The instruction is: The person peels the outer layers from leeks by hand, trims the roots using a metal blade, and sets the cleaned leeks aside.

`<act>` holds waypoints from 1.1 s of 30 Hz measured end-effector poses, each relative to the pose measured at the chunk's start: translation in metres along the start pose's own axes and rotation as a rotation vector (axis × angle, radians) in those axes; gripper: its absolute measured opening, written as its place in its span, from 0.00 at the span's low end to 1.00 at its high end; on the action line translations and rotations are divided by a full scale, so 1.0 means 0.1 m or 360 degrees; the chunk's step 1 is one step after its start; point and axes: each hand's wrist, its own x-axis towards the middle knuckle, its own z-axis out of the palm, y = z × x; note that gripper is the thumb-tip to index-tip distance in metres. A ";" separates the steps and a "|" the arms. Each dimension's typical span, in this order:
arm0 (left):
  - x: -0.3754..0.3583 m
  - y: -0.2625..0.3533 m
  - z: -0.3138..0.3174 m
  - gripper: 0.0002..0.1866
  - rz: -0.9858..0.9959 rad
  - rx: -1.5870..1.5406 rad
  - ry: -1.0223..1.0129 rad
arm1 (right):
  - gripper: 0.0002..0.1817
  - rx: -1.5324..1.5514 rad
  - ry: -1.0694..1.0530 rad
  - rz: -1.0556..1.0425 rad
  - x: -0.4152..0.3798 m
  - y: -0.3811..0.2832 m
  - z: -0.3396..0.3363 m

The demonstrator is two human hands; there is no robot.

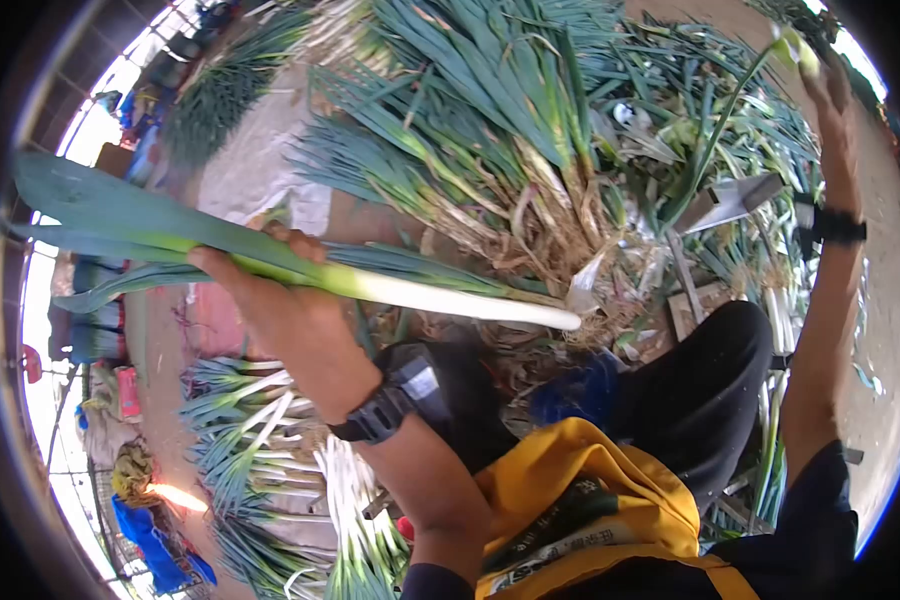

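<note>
Seated or squatting, cannot tell which; yellow apron (580,455) at bottom centre, dark trousers (715,375) just above and to the right. Grasping one thick green onion (450,298) in left hand (285,305), left of centre, with fingers wrapped around where green turns white. Stretched from left edge to centre: broad leaves at left, clean white end at right, tilted slightly down. Pinching, by the look of it, a leaf strip (792,50) in right hand (828,90), raised at upper right, well apart from left hand; blurry there. Best to grip firmly at the colour change without squeezing, so as not to bruise or snap the stalk. Better to draw strips off lengthwise in one smooth pull, then check white part for loose skin. Worth swinging wide of metal stand (725,203), right of centre, to avoid snagging trailing leaf. Also worth holding white end clear of dirty roots (560,235) near centre. Laid out at lower left: rows of pale-stemmed onions (260,430). Heaped farther, top centre: leafy bunches (450,100), roots attached. Strewn at upper right: loose leaves (760,130). Beyond, upper left: another pile (235,90) beside pale sheet (260,170).
</note>
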 end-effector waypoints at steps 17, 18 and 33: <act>0.11 0.05 -0.27 0.30 -0.0049 -0.0170 -0.0180 | 0.27 0.1572 -0.0985 0.1807 -2.05 -2.22 1.23; 0.09 0.04 -0.25 0.30 -0.0076 -0.0161 -0.0223 | 0.20 0.1723 -0.0930 0.1837 -2.07 -2.20 1.34; 0.09 0.05 -0.14 0.32 -0.0177 -0.0225 -0.0463 | 0.22 -0.0348 -0.1455 0.1387 -3.78 -1.24 1.95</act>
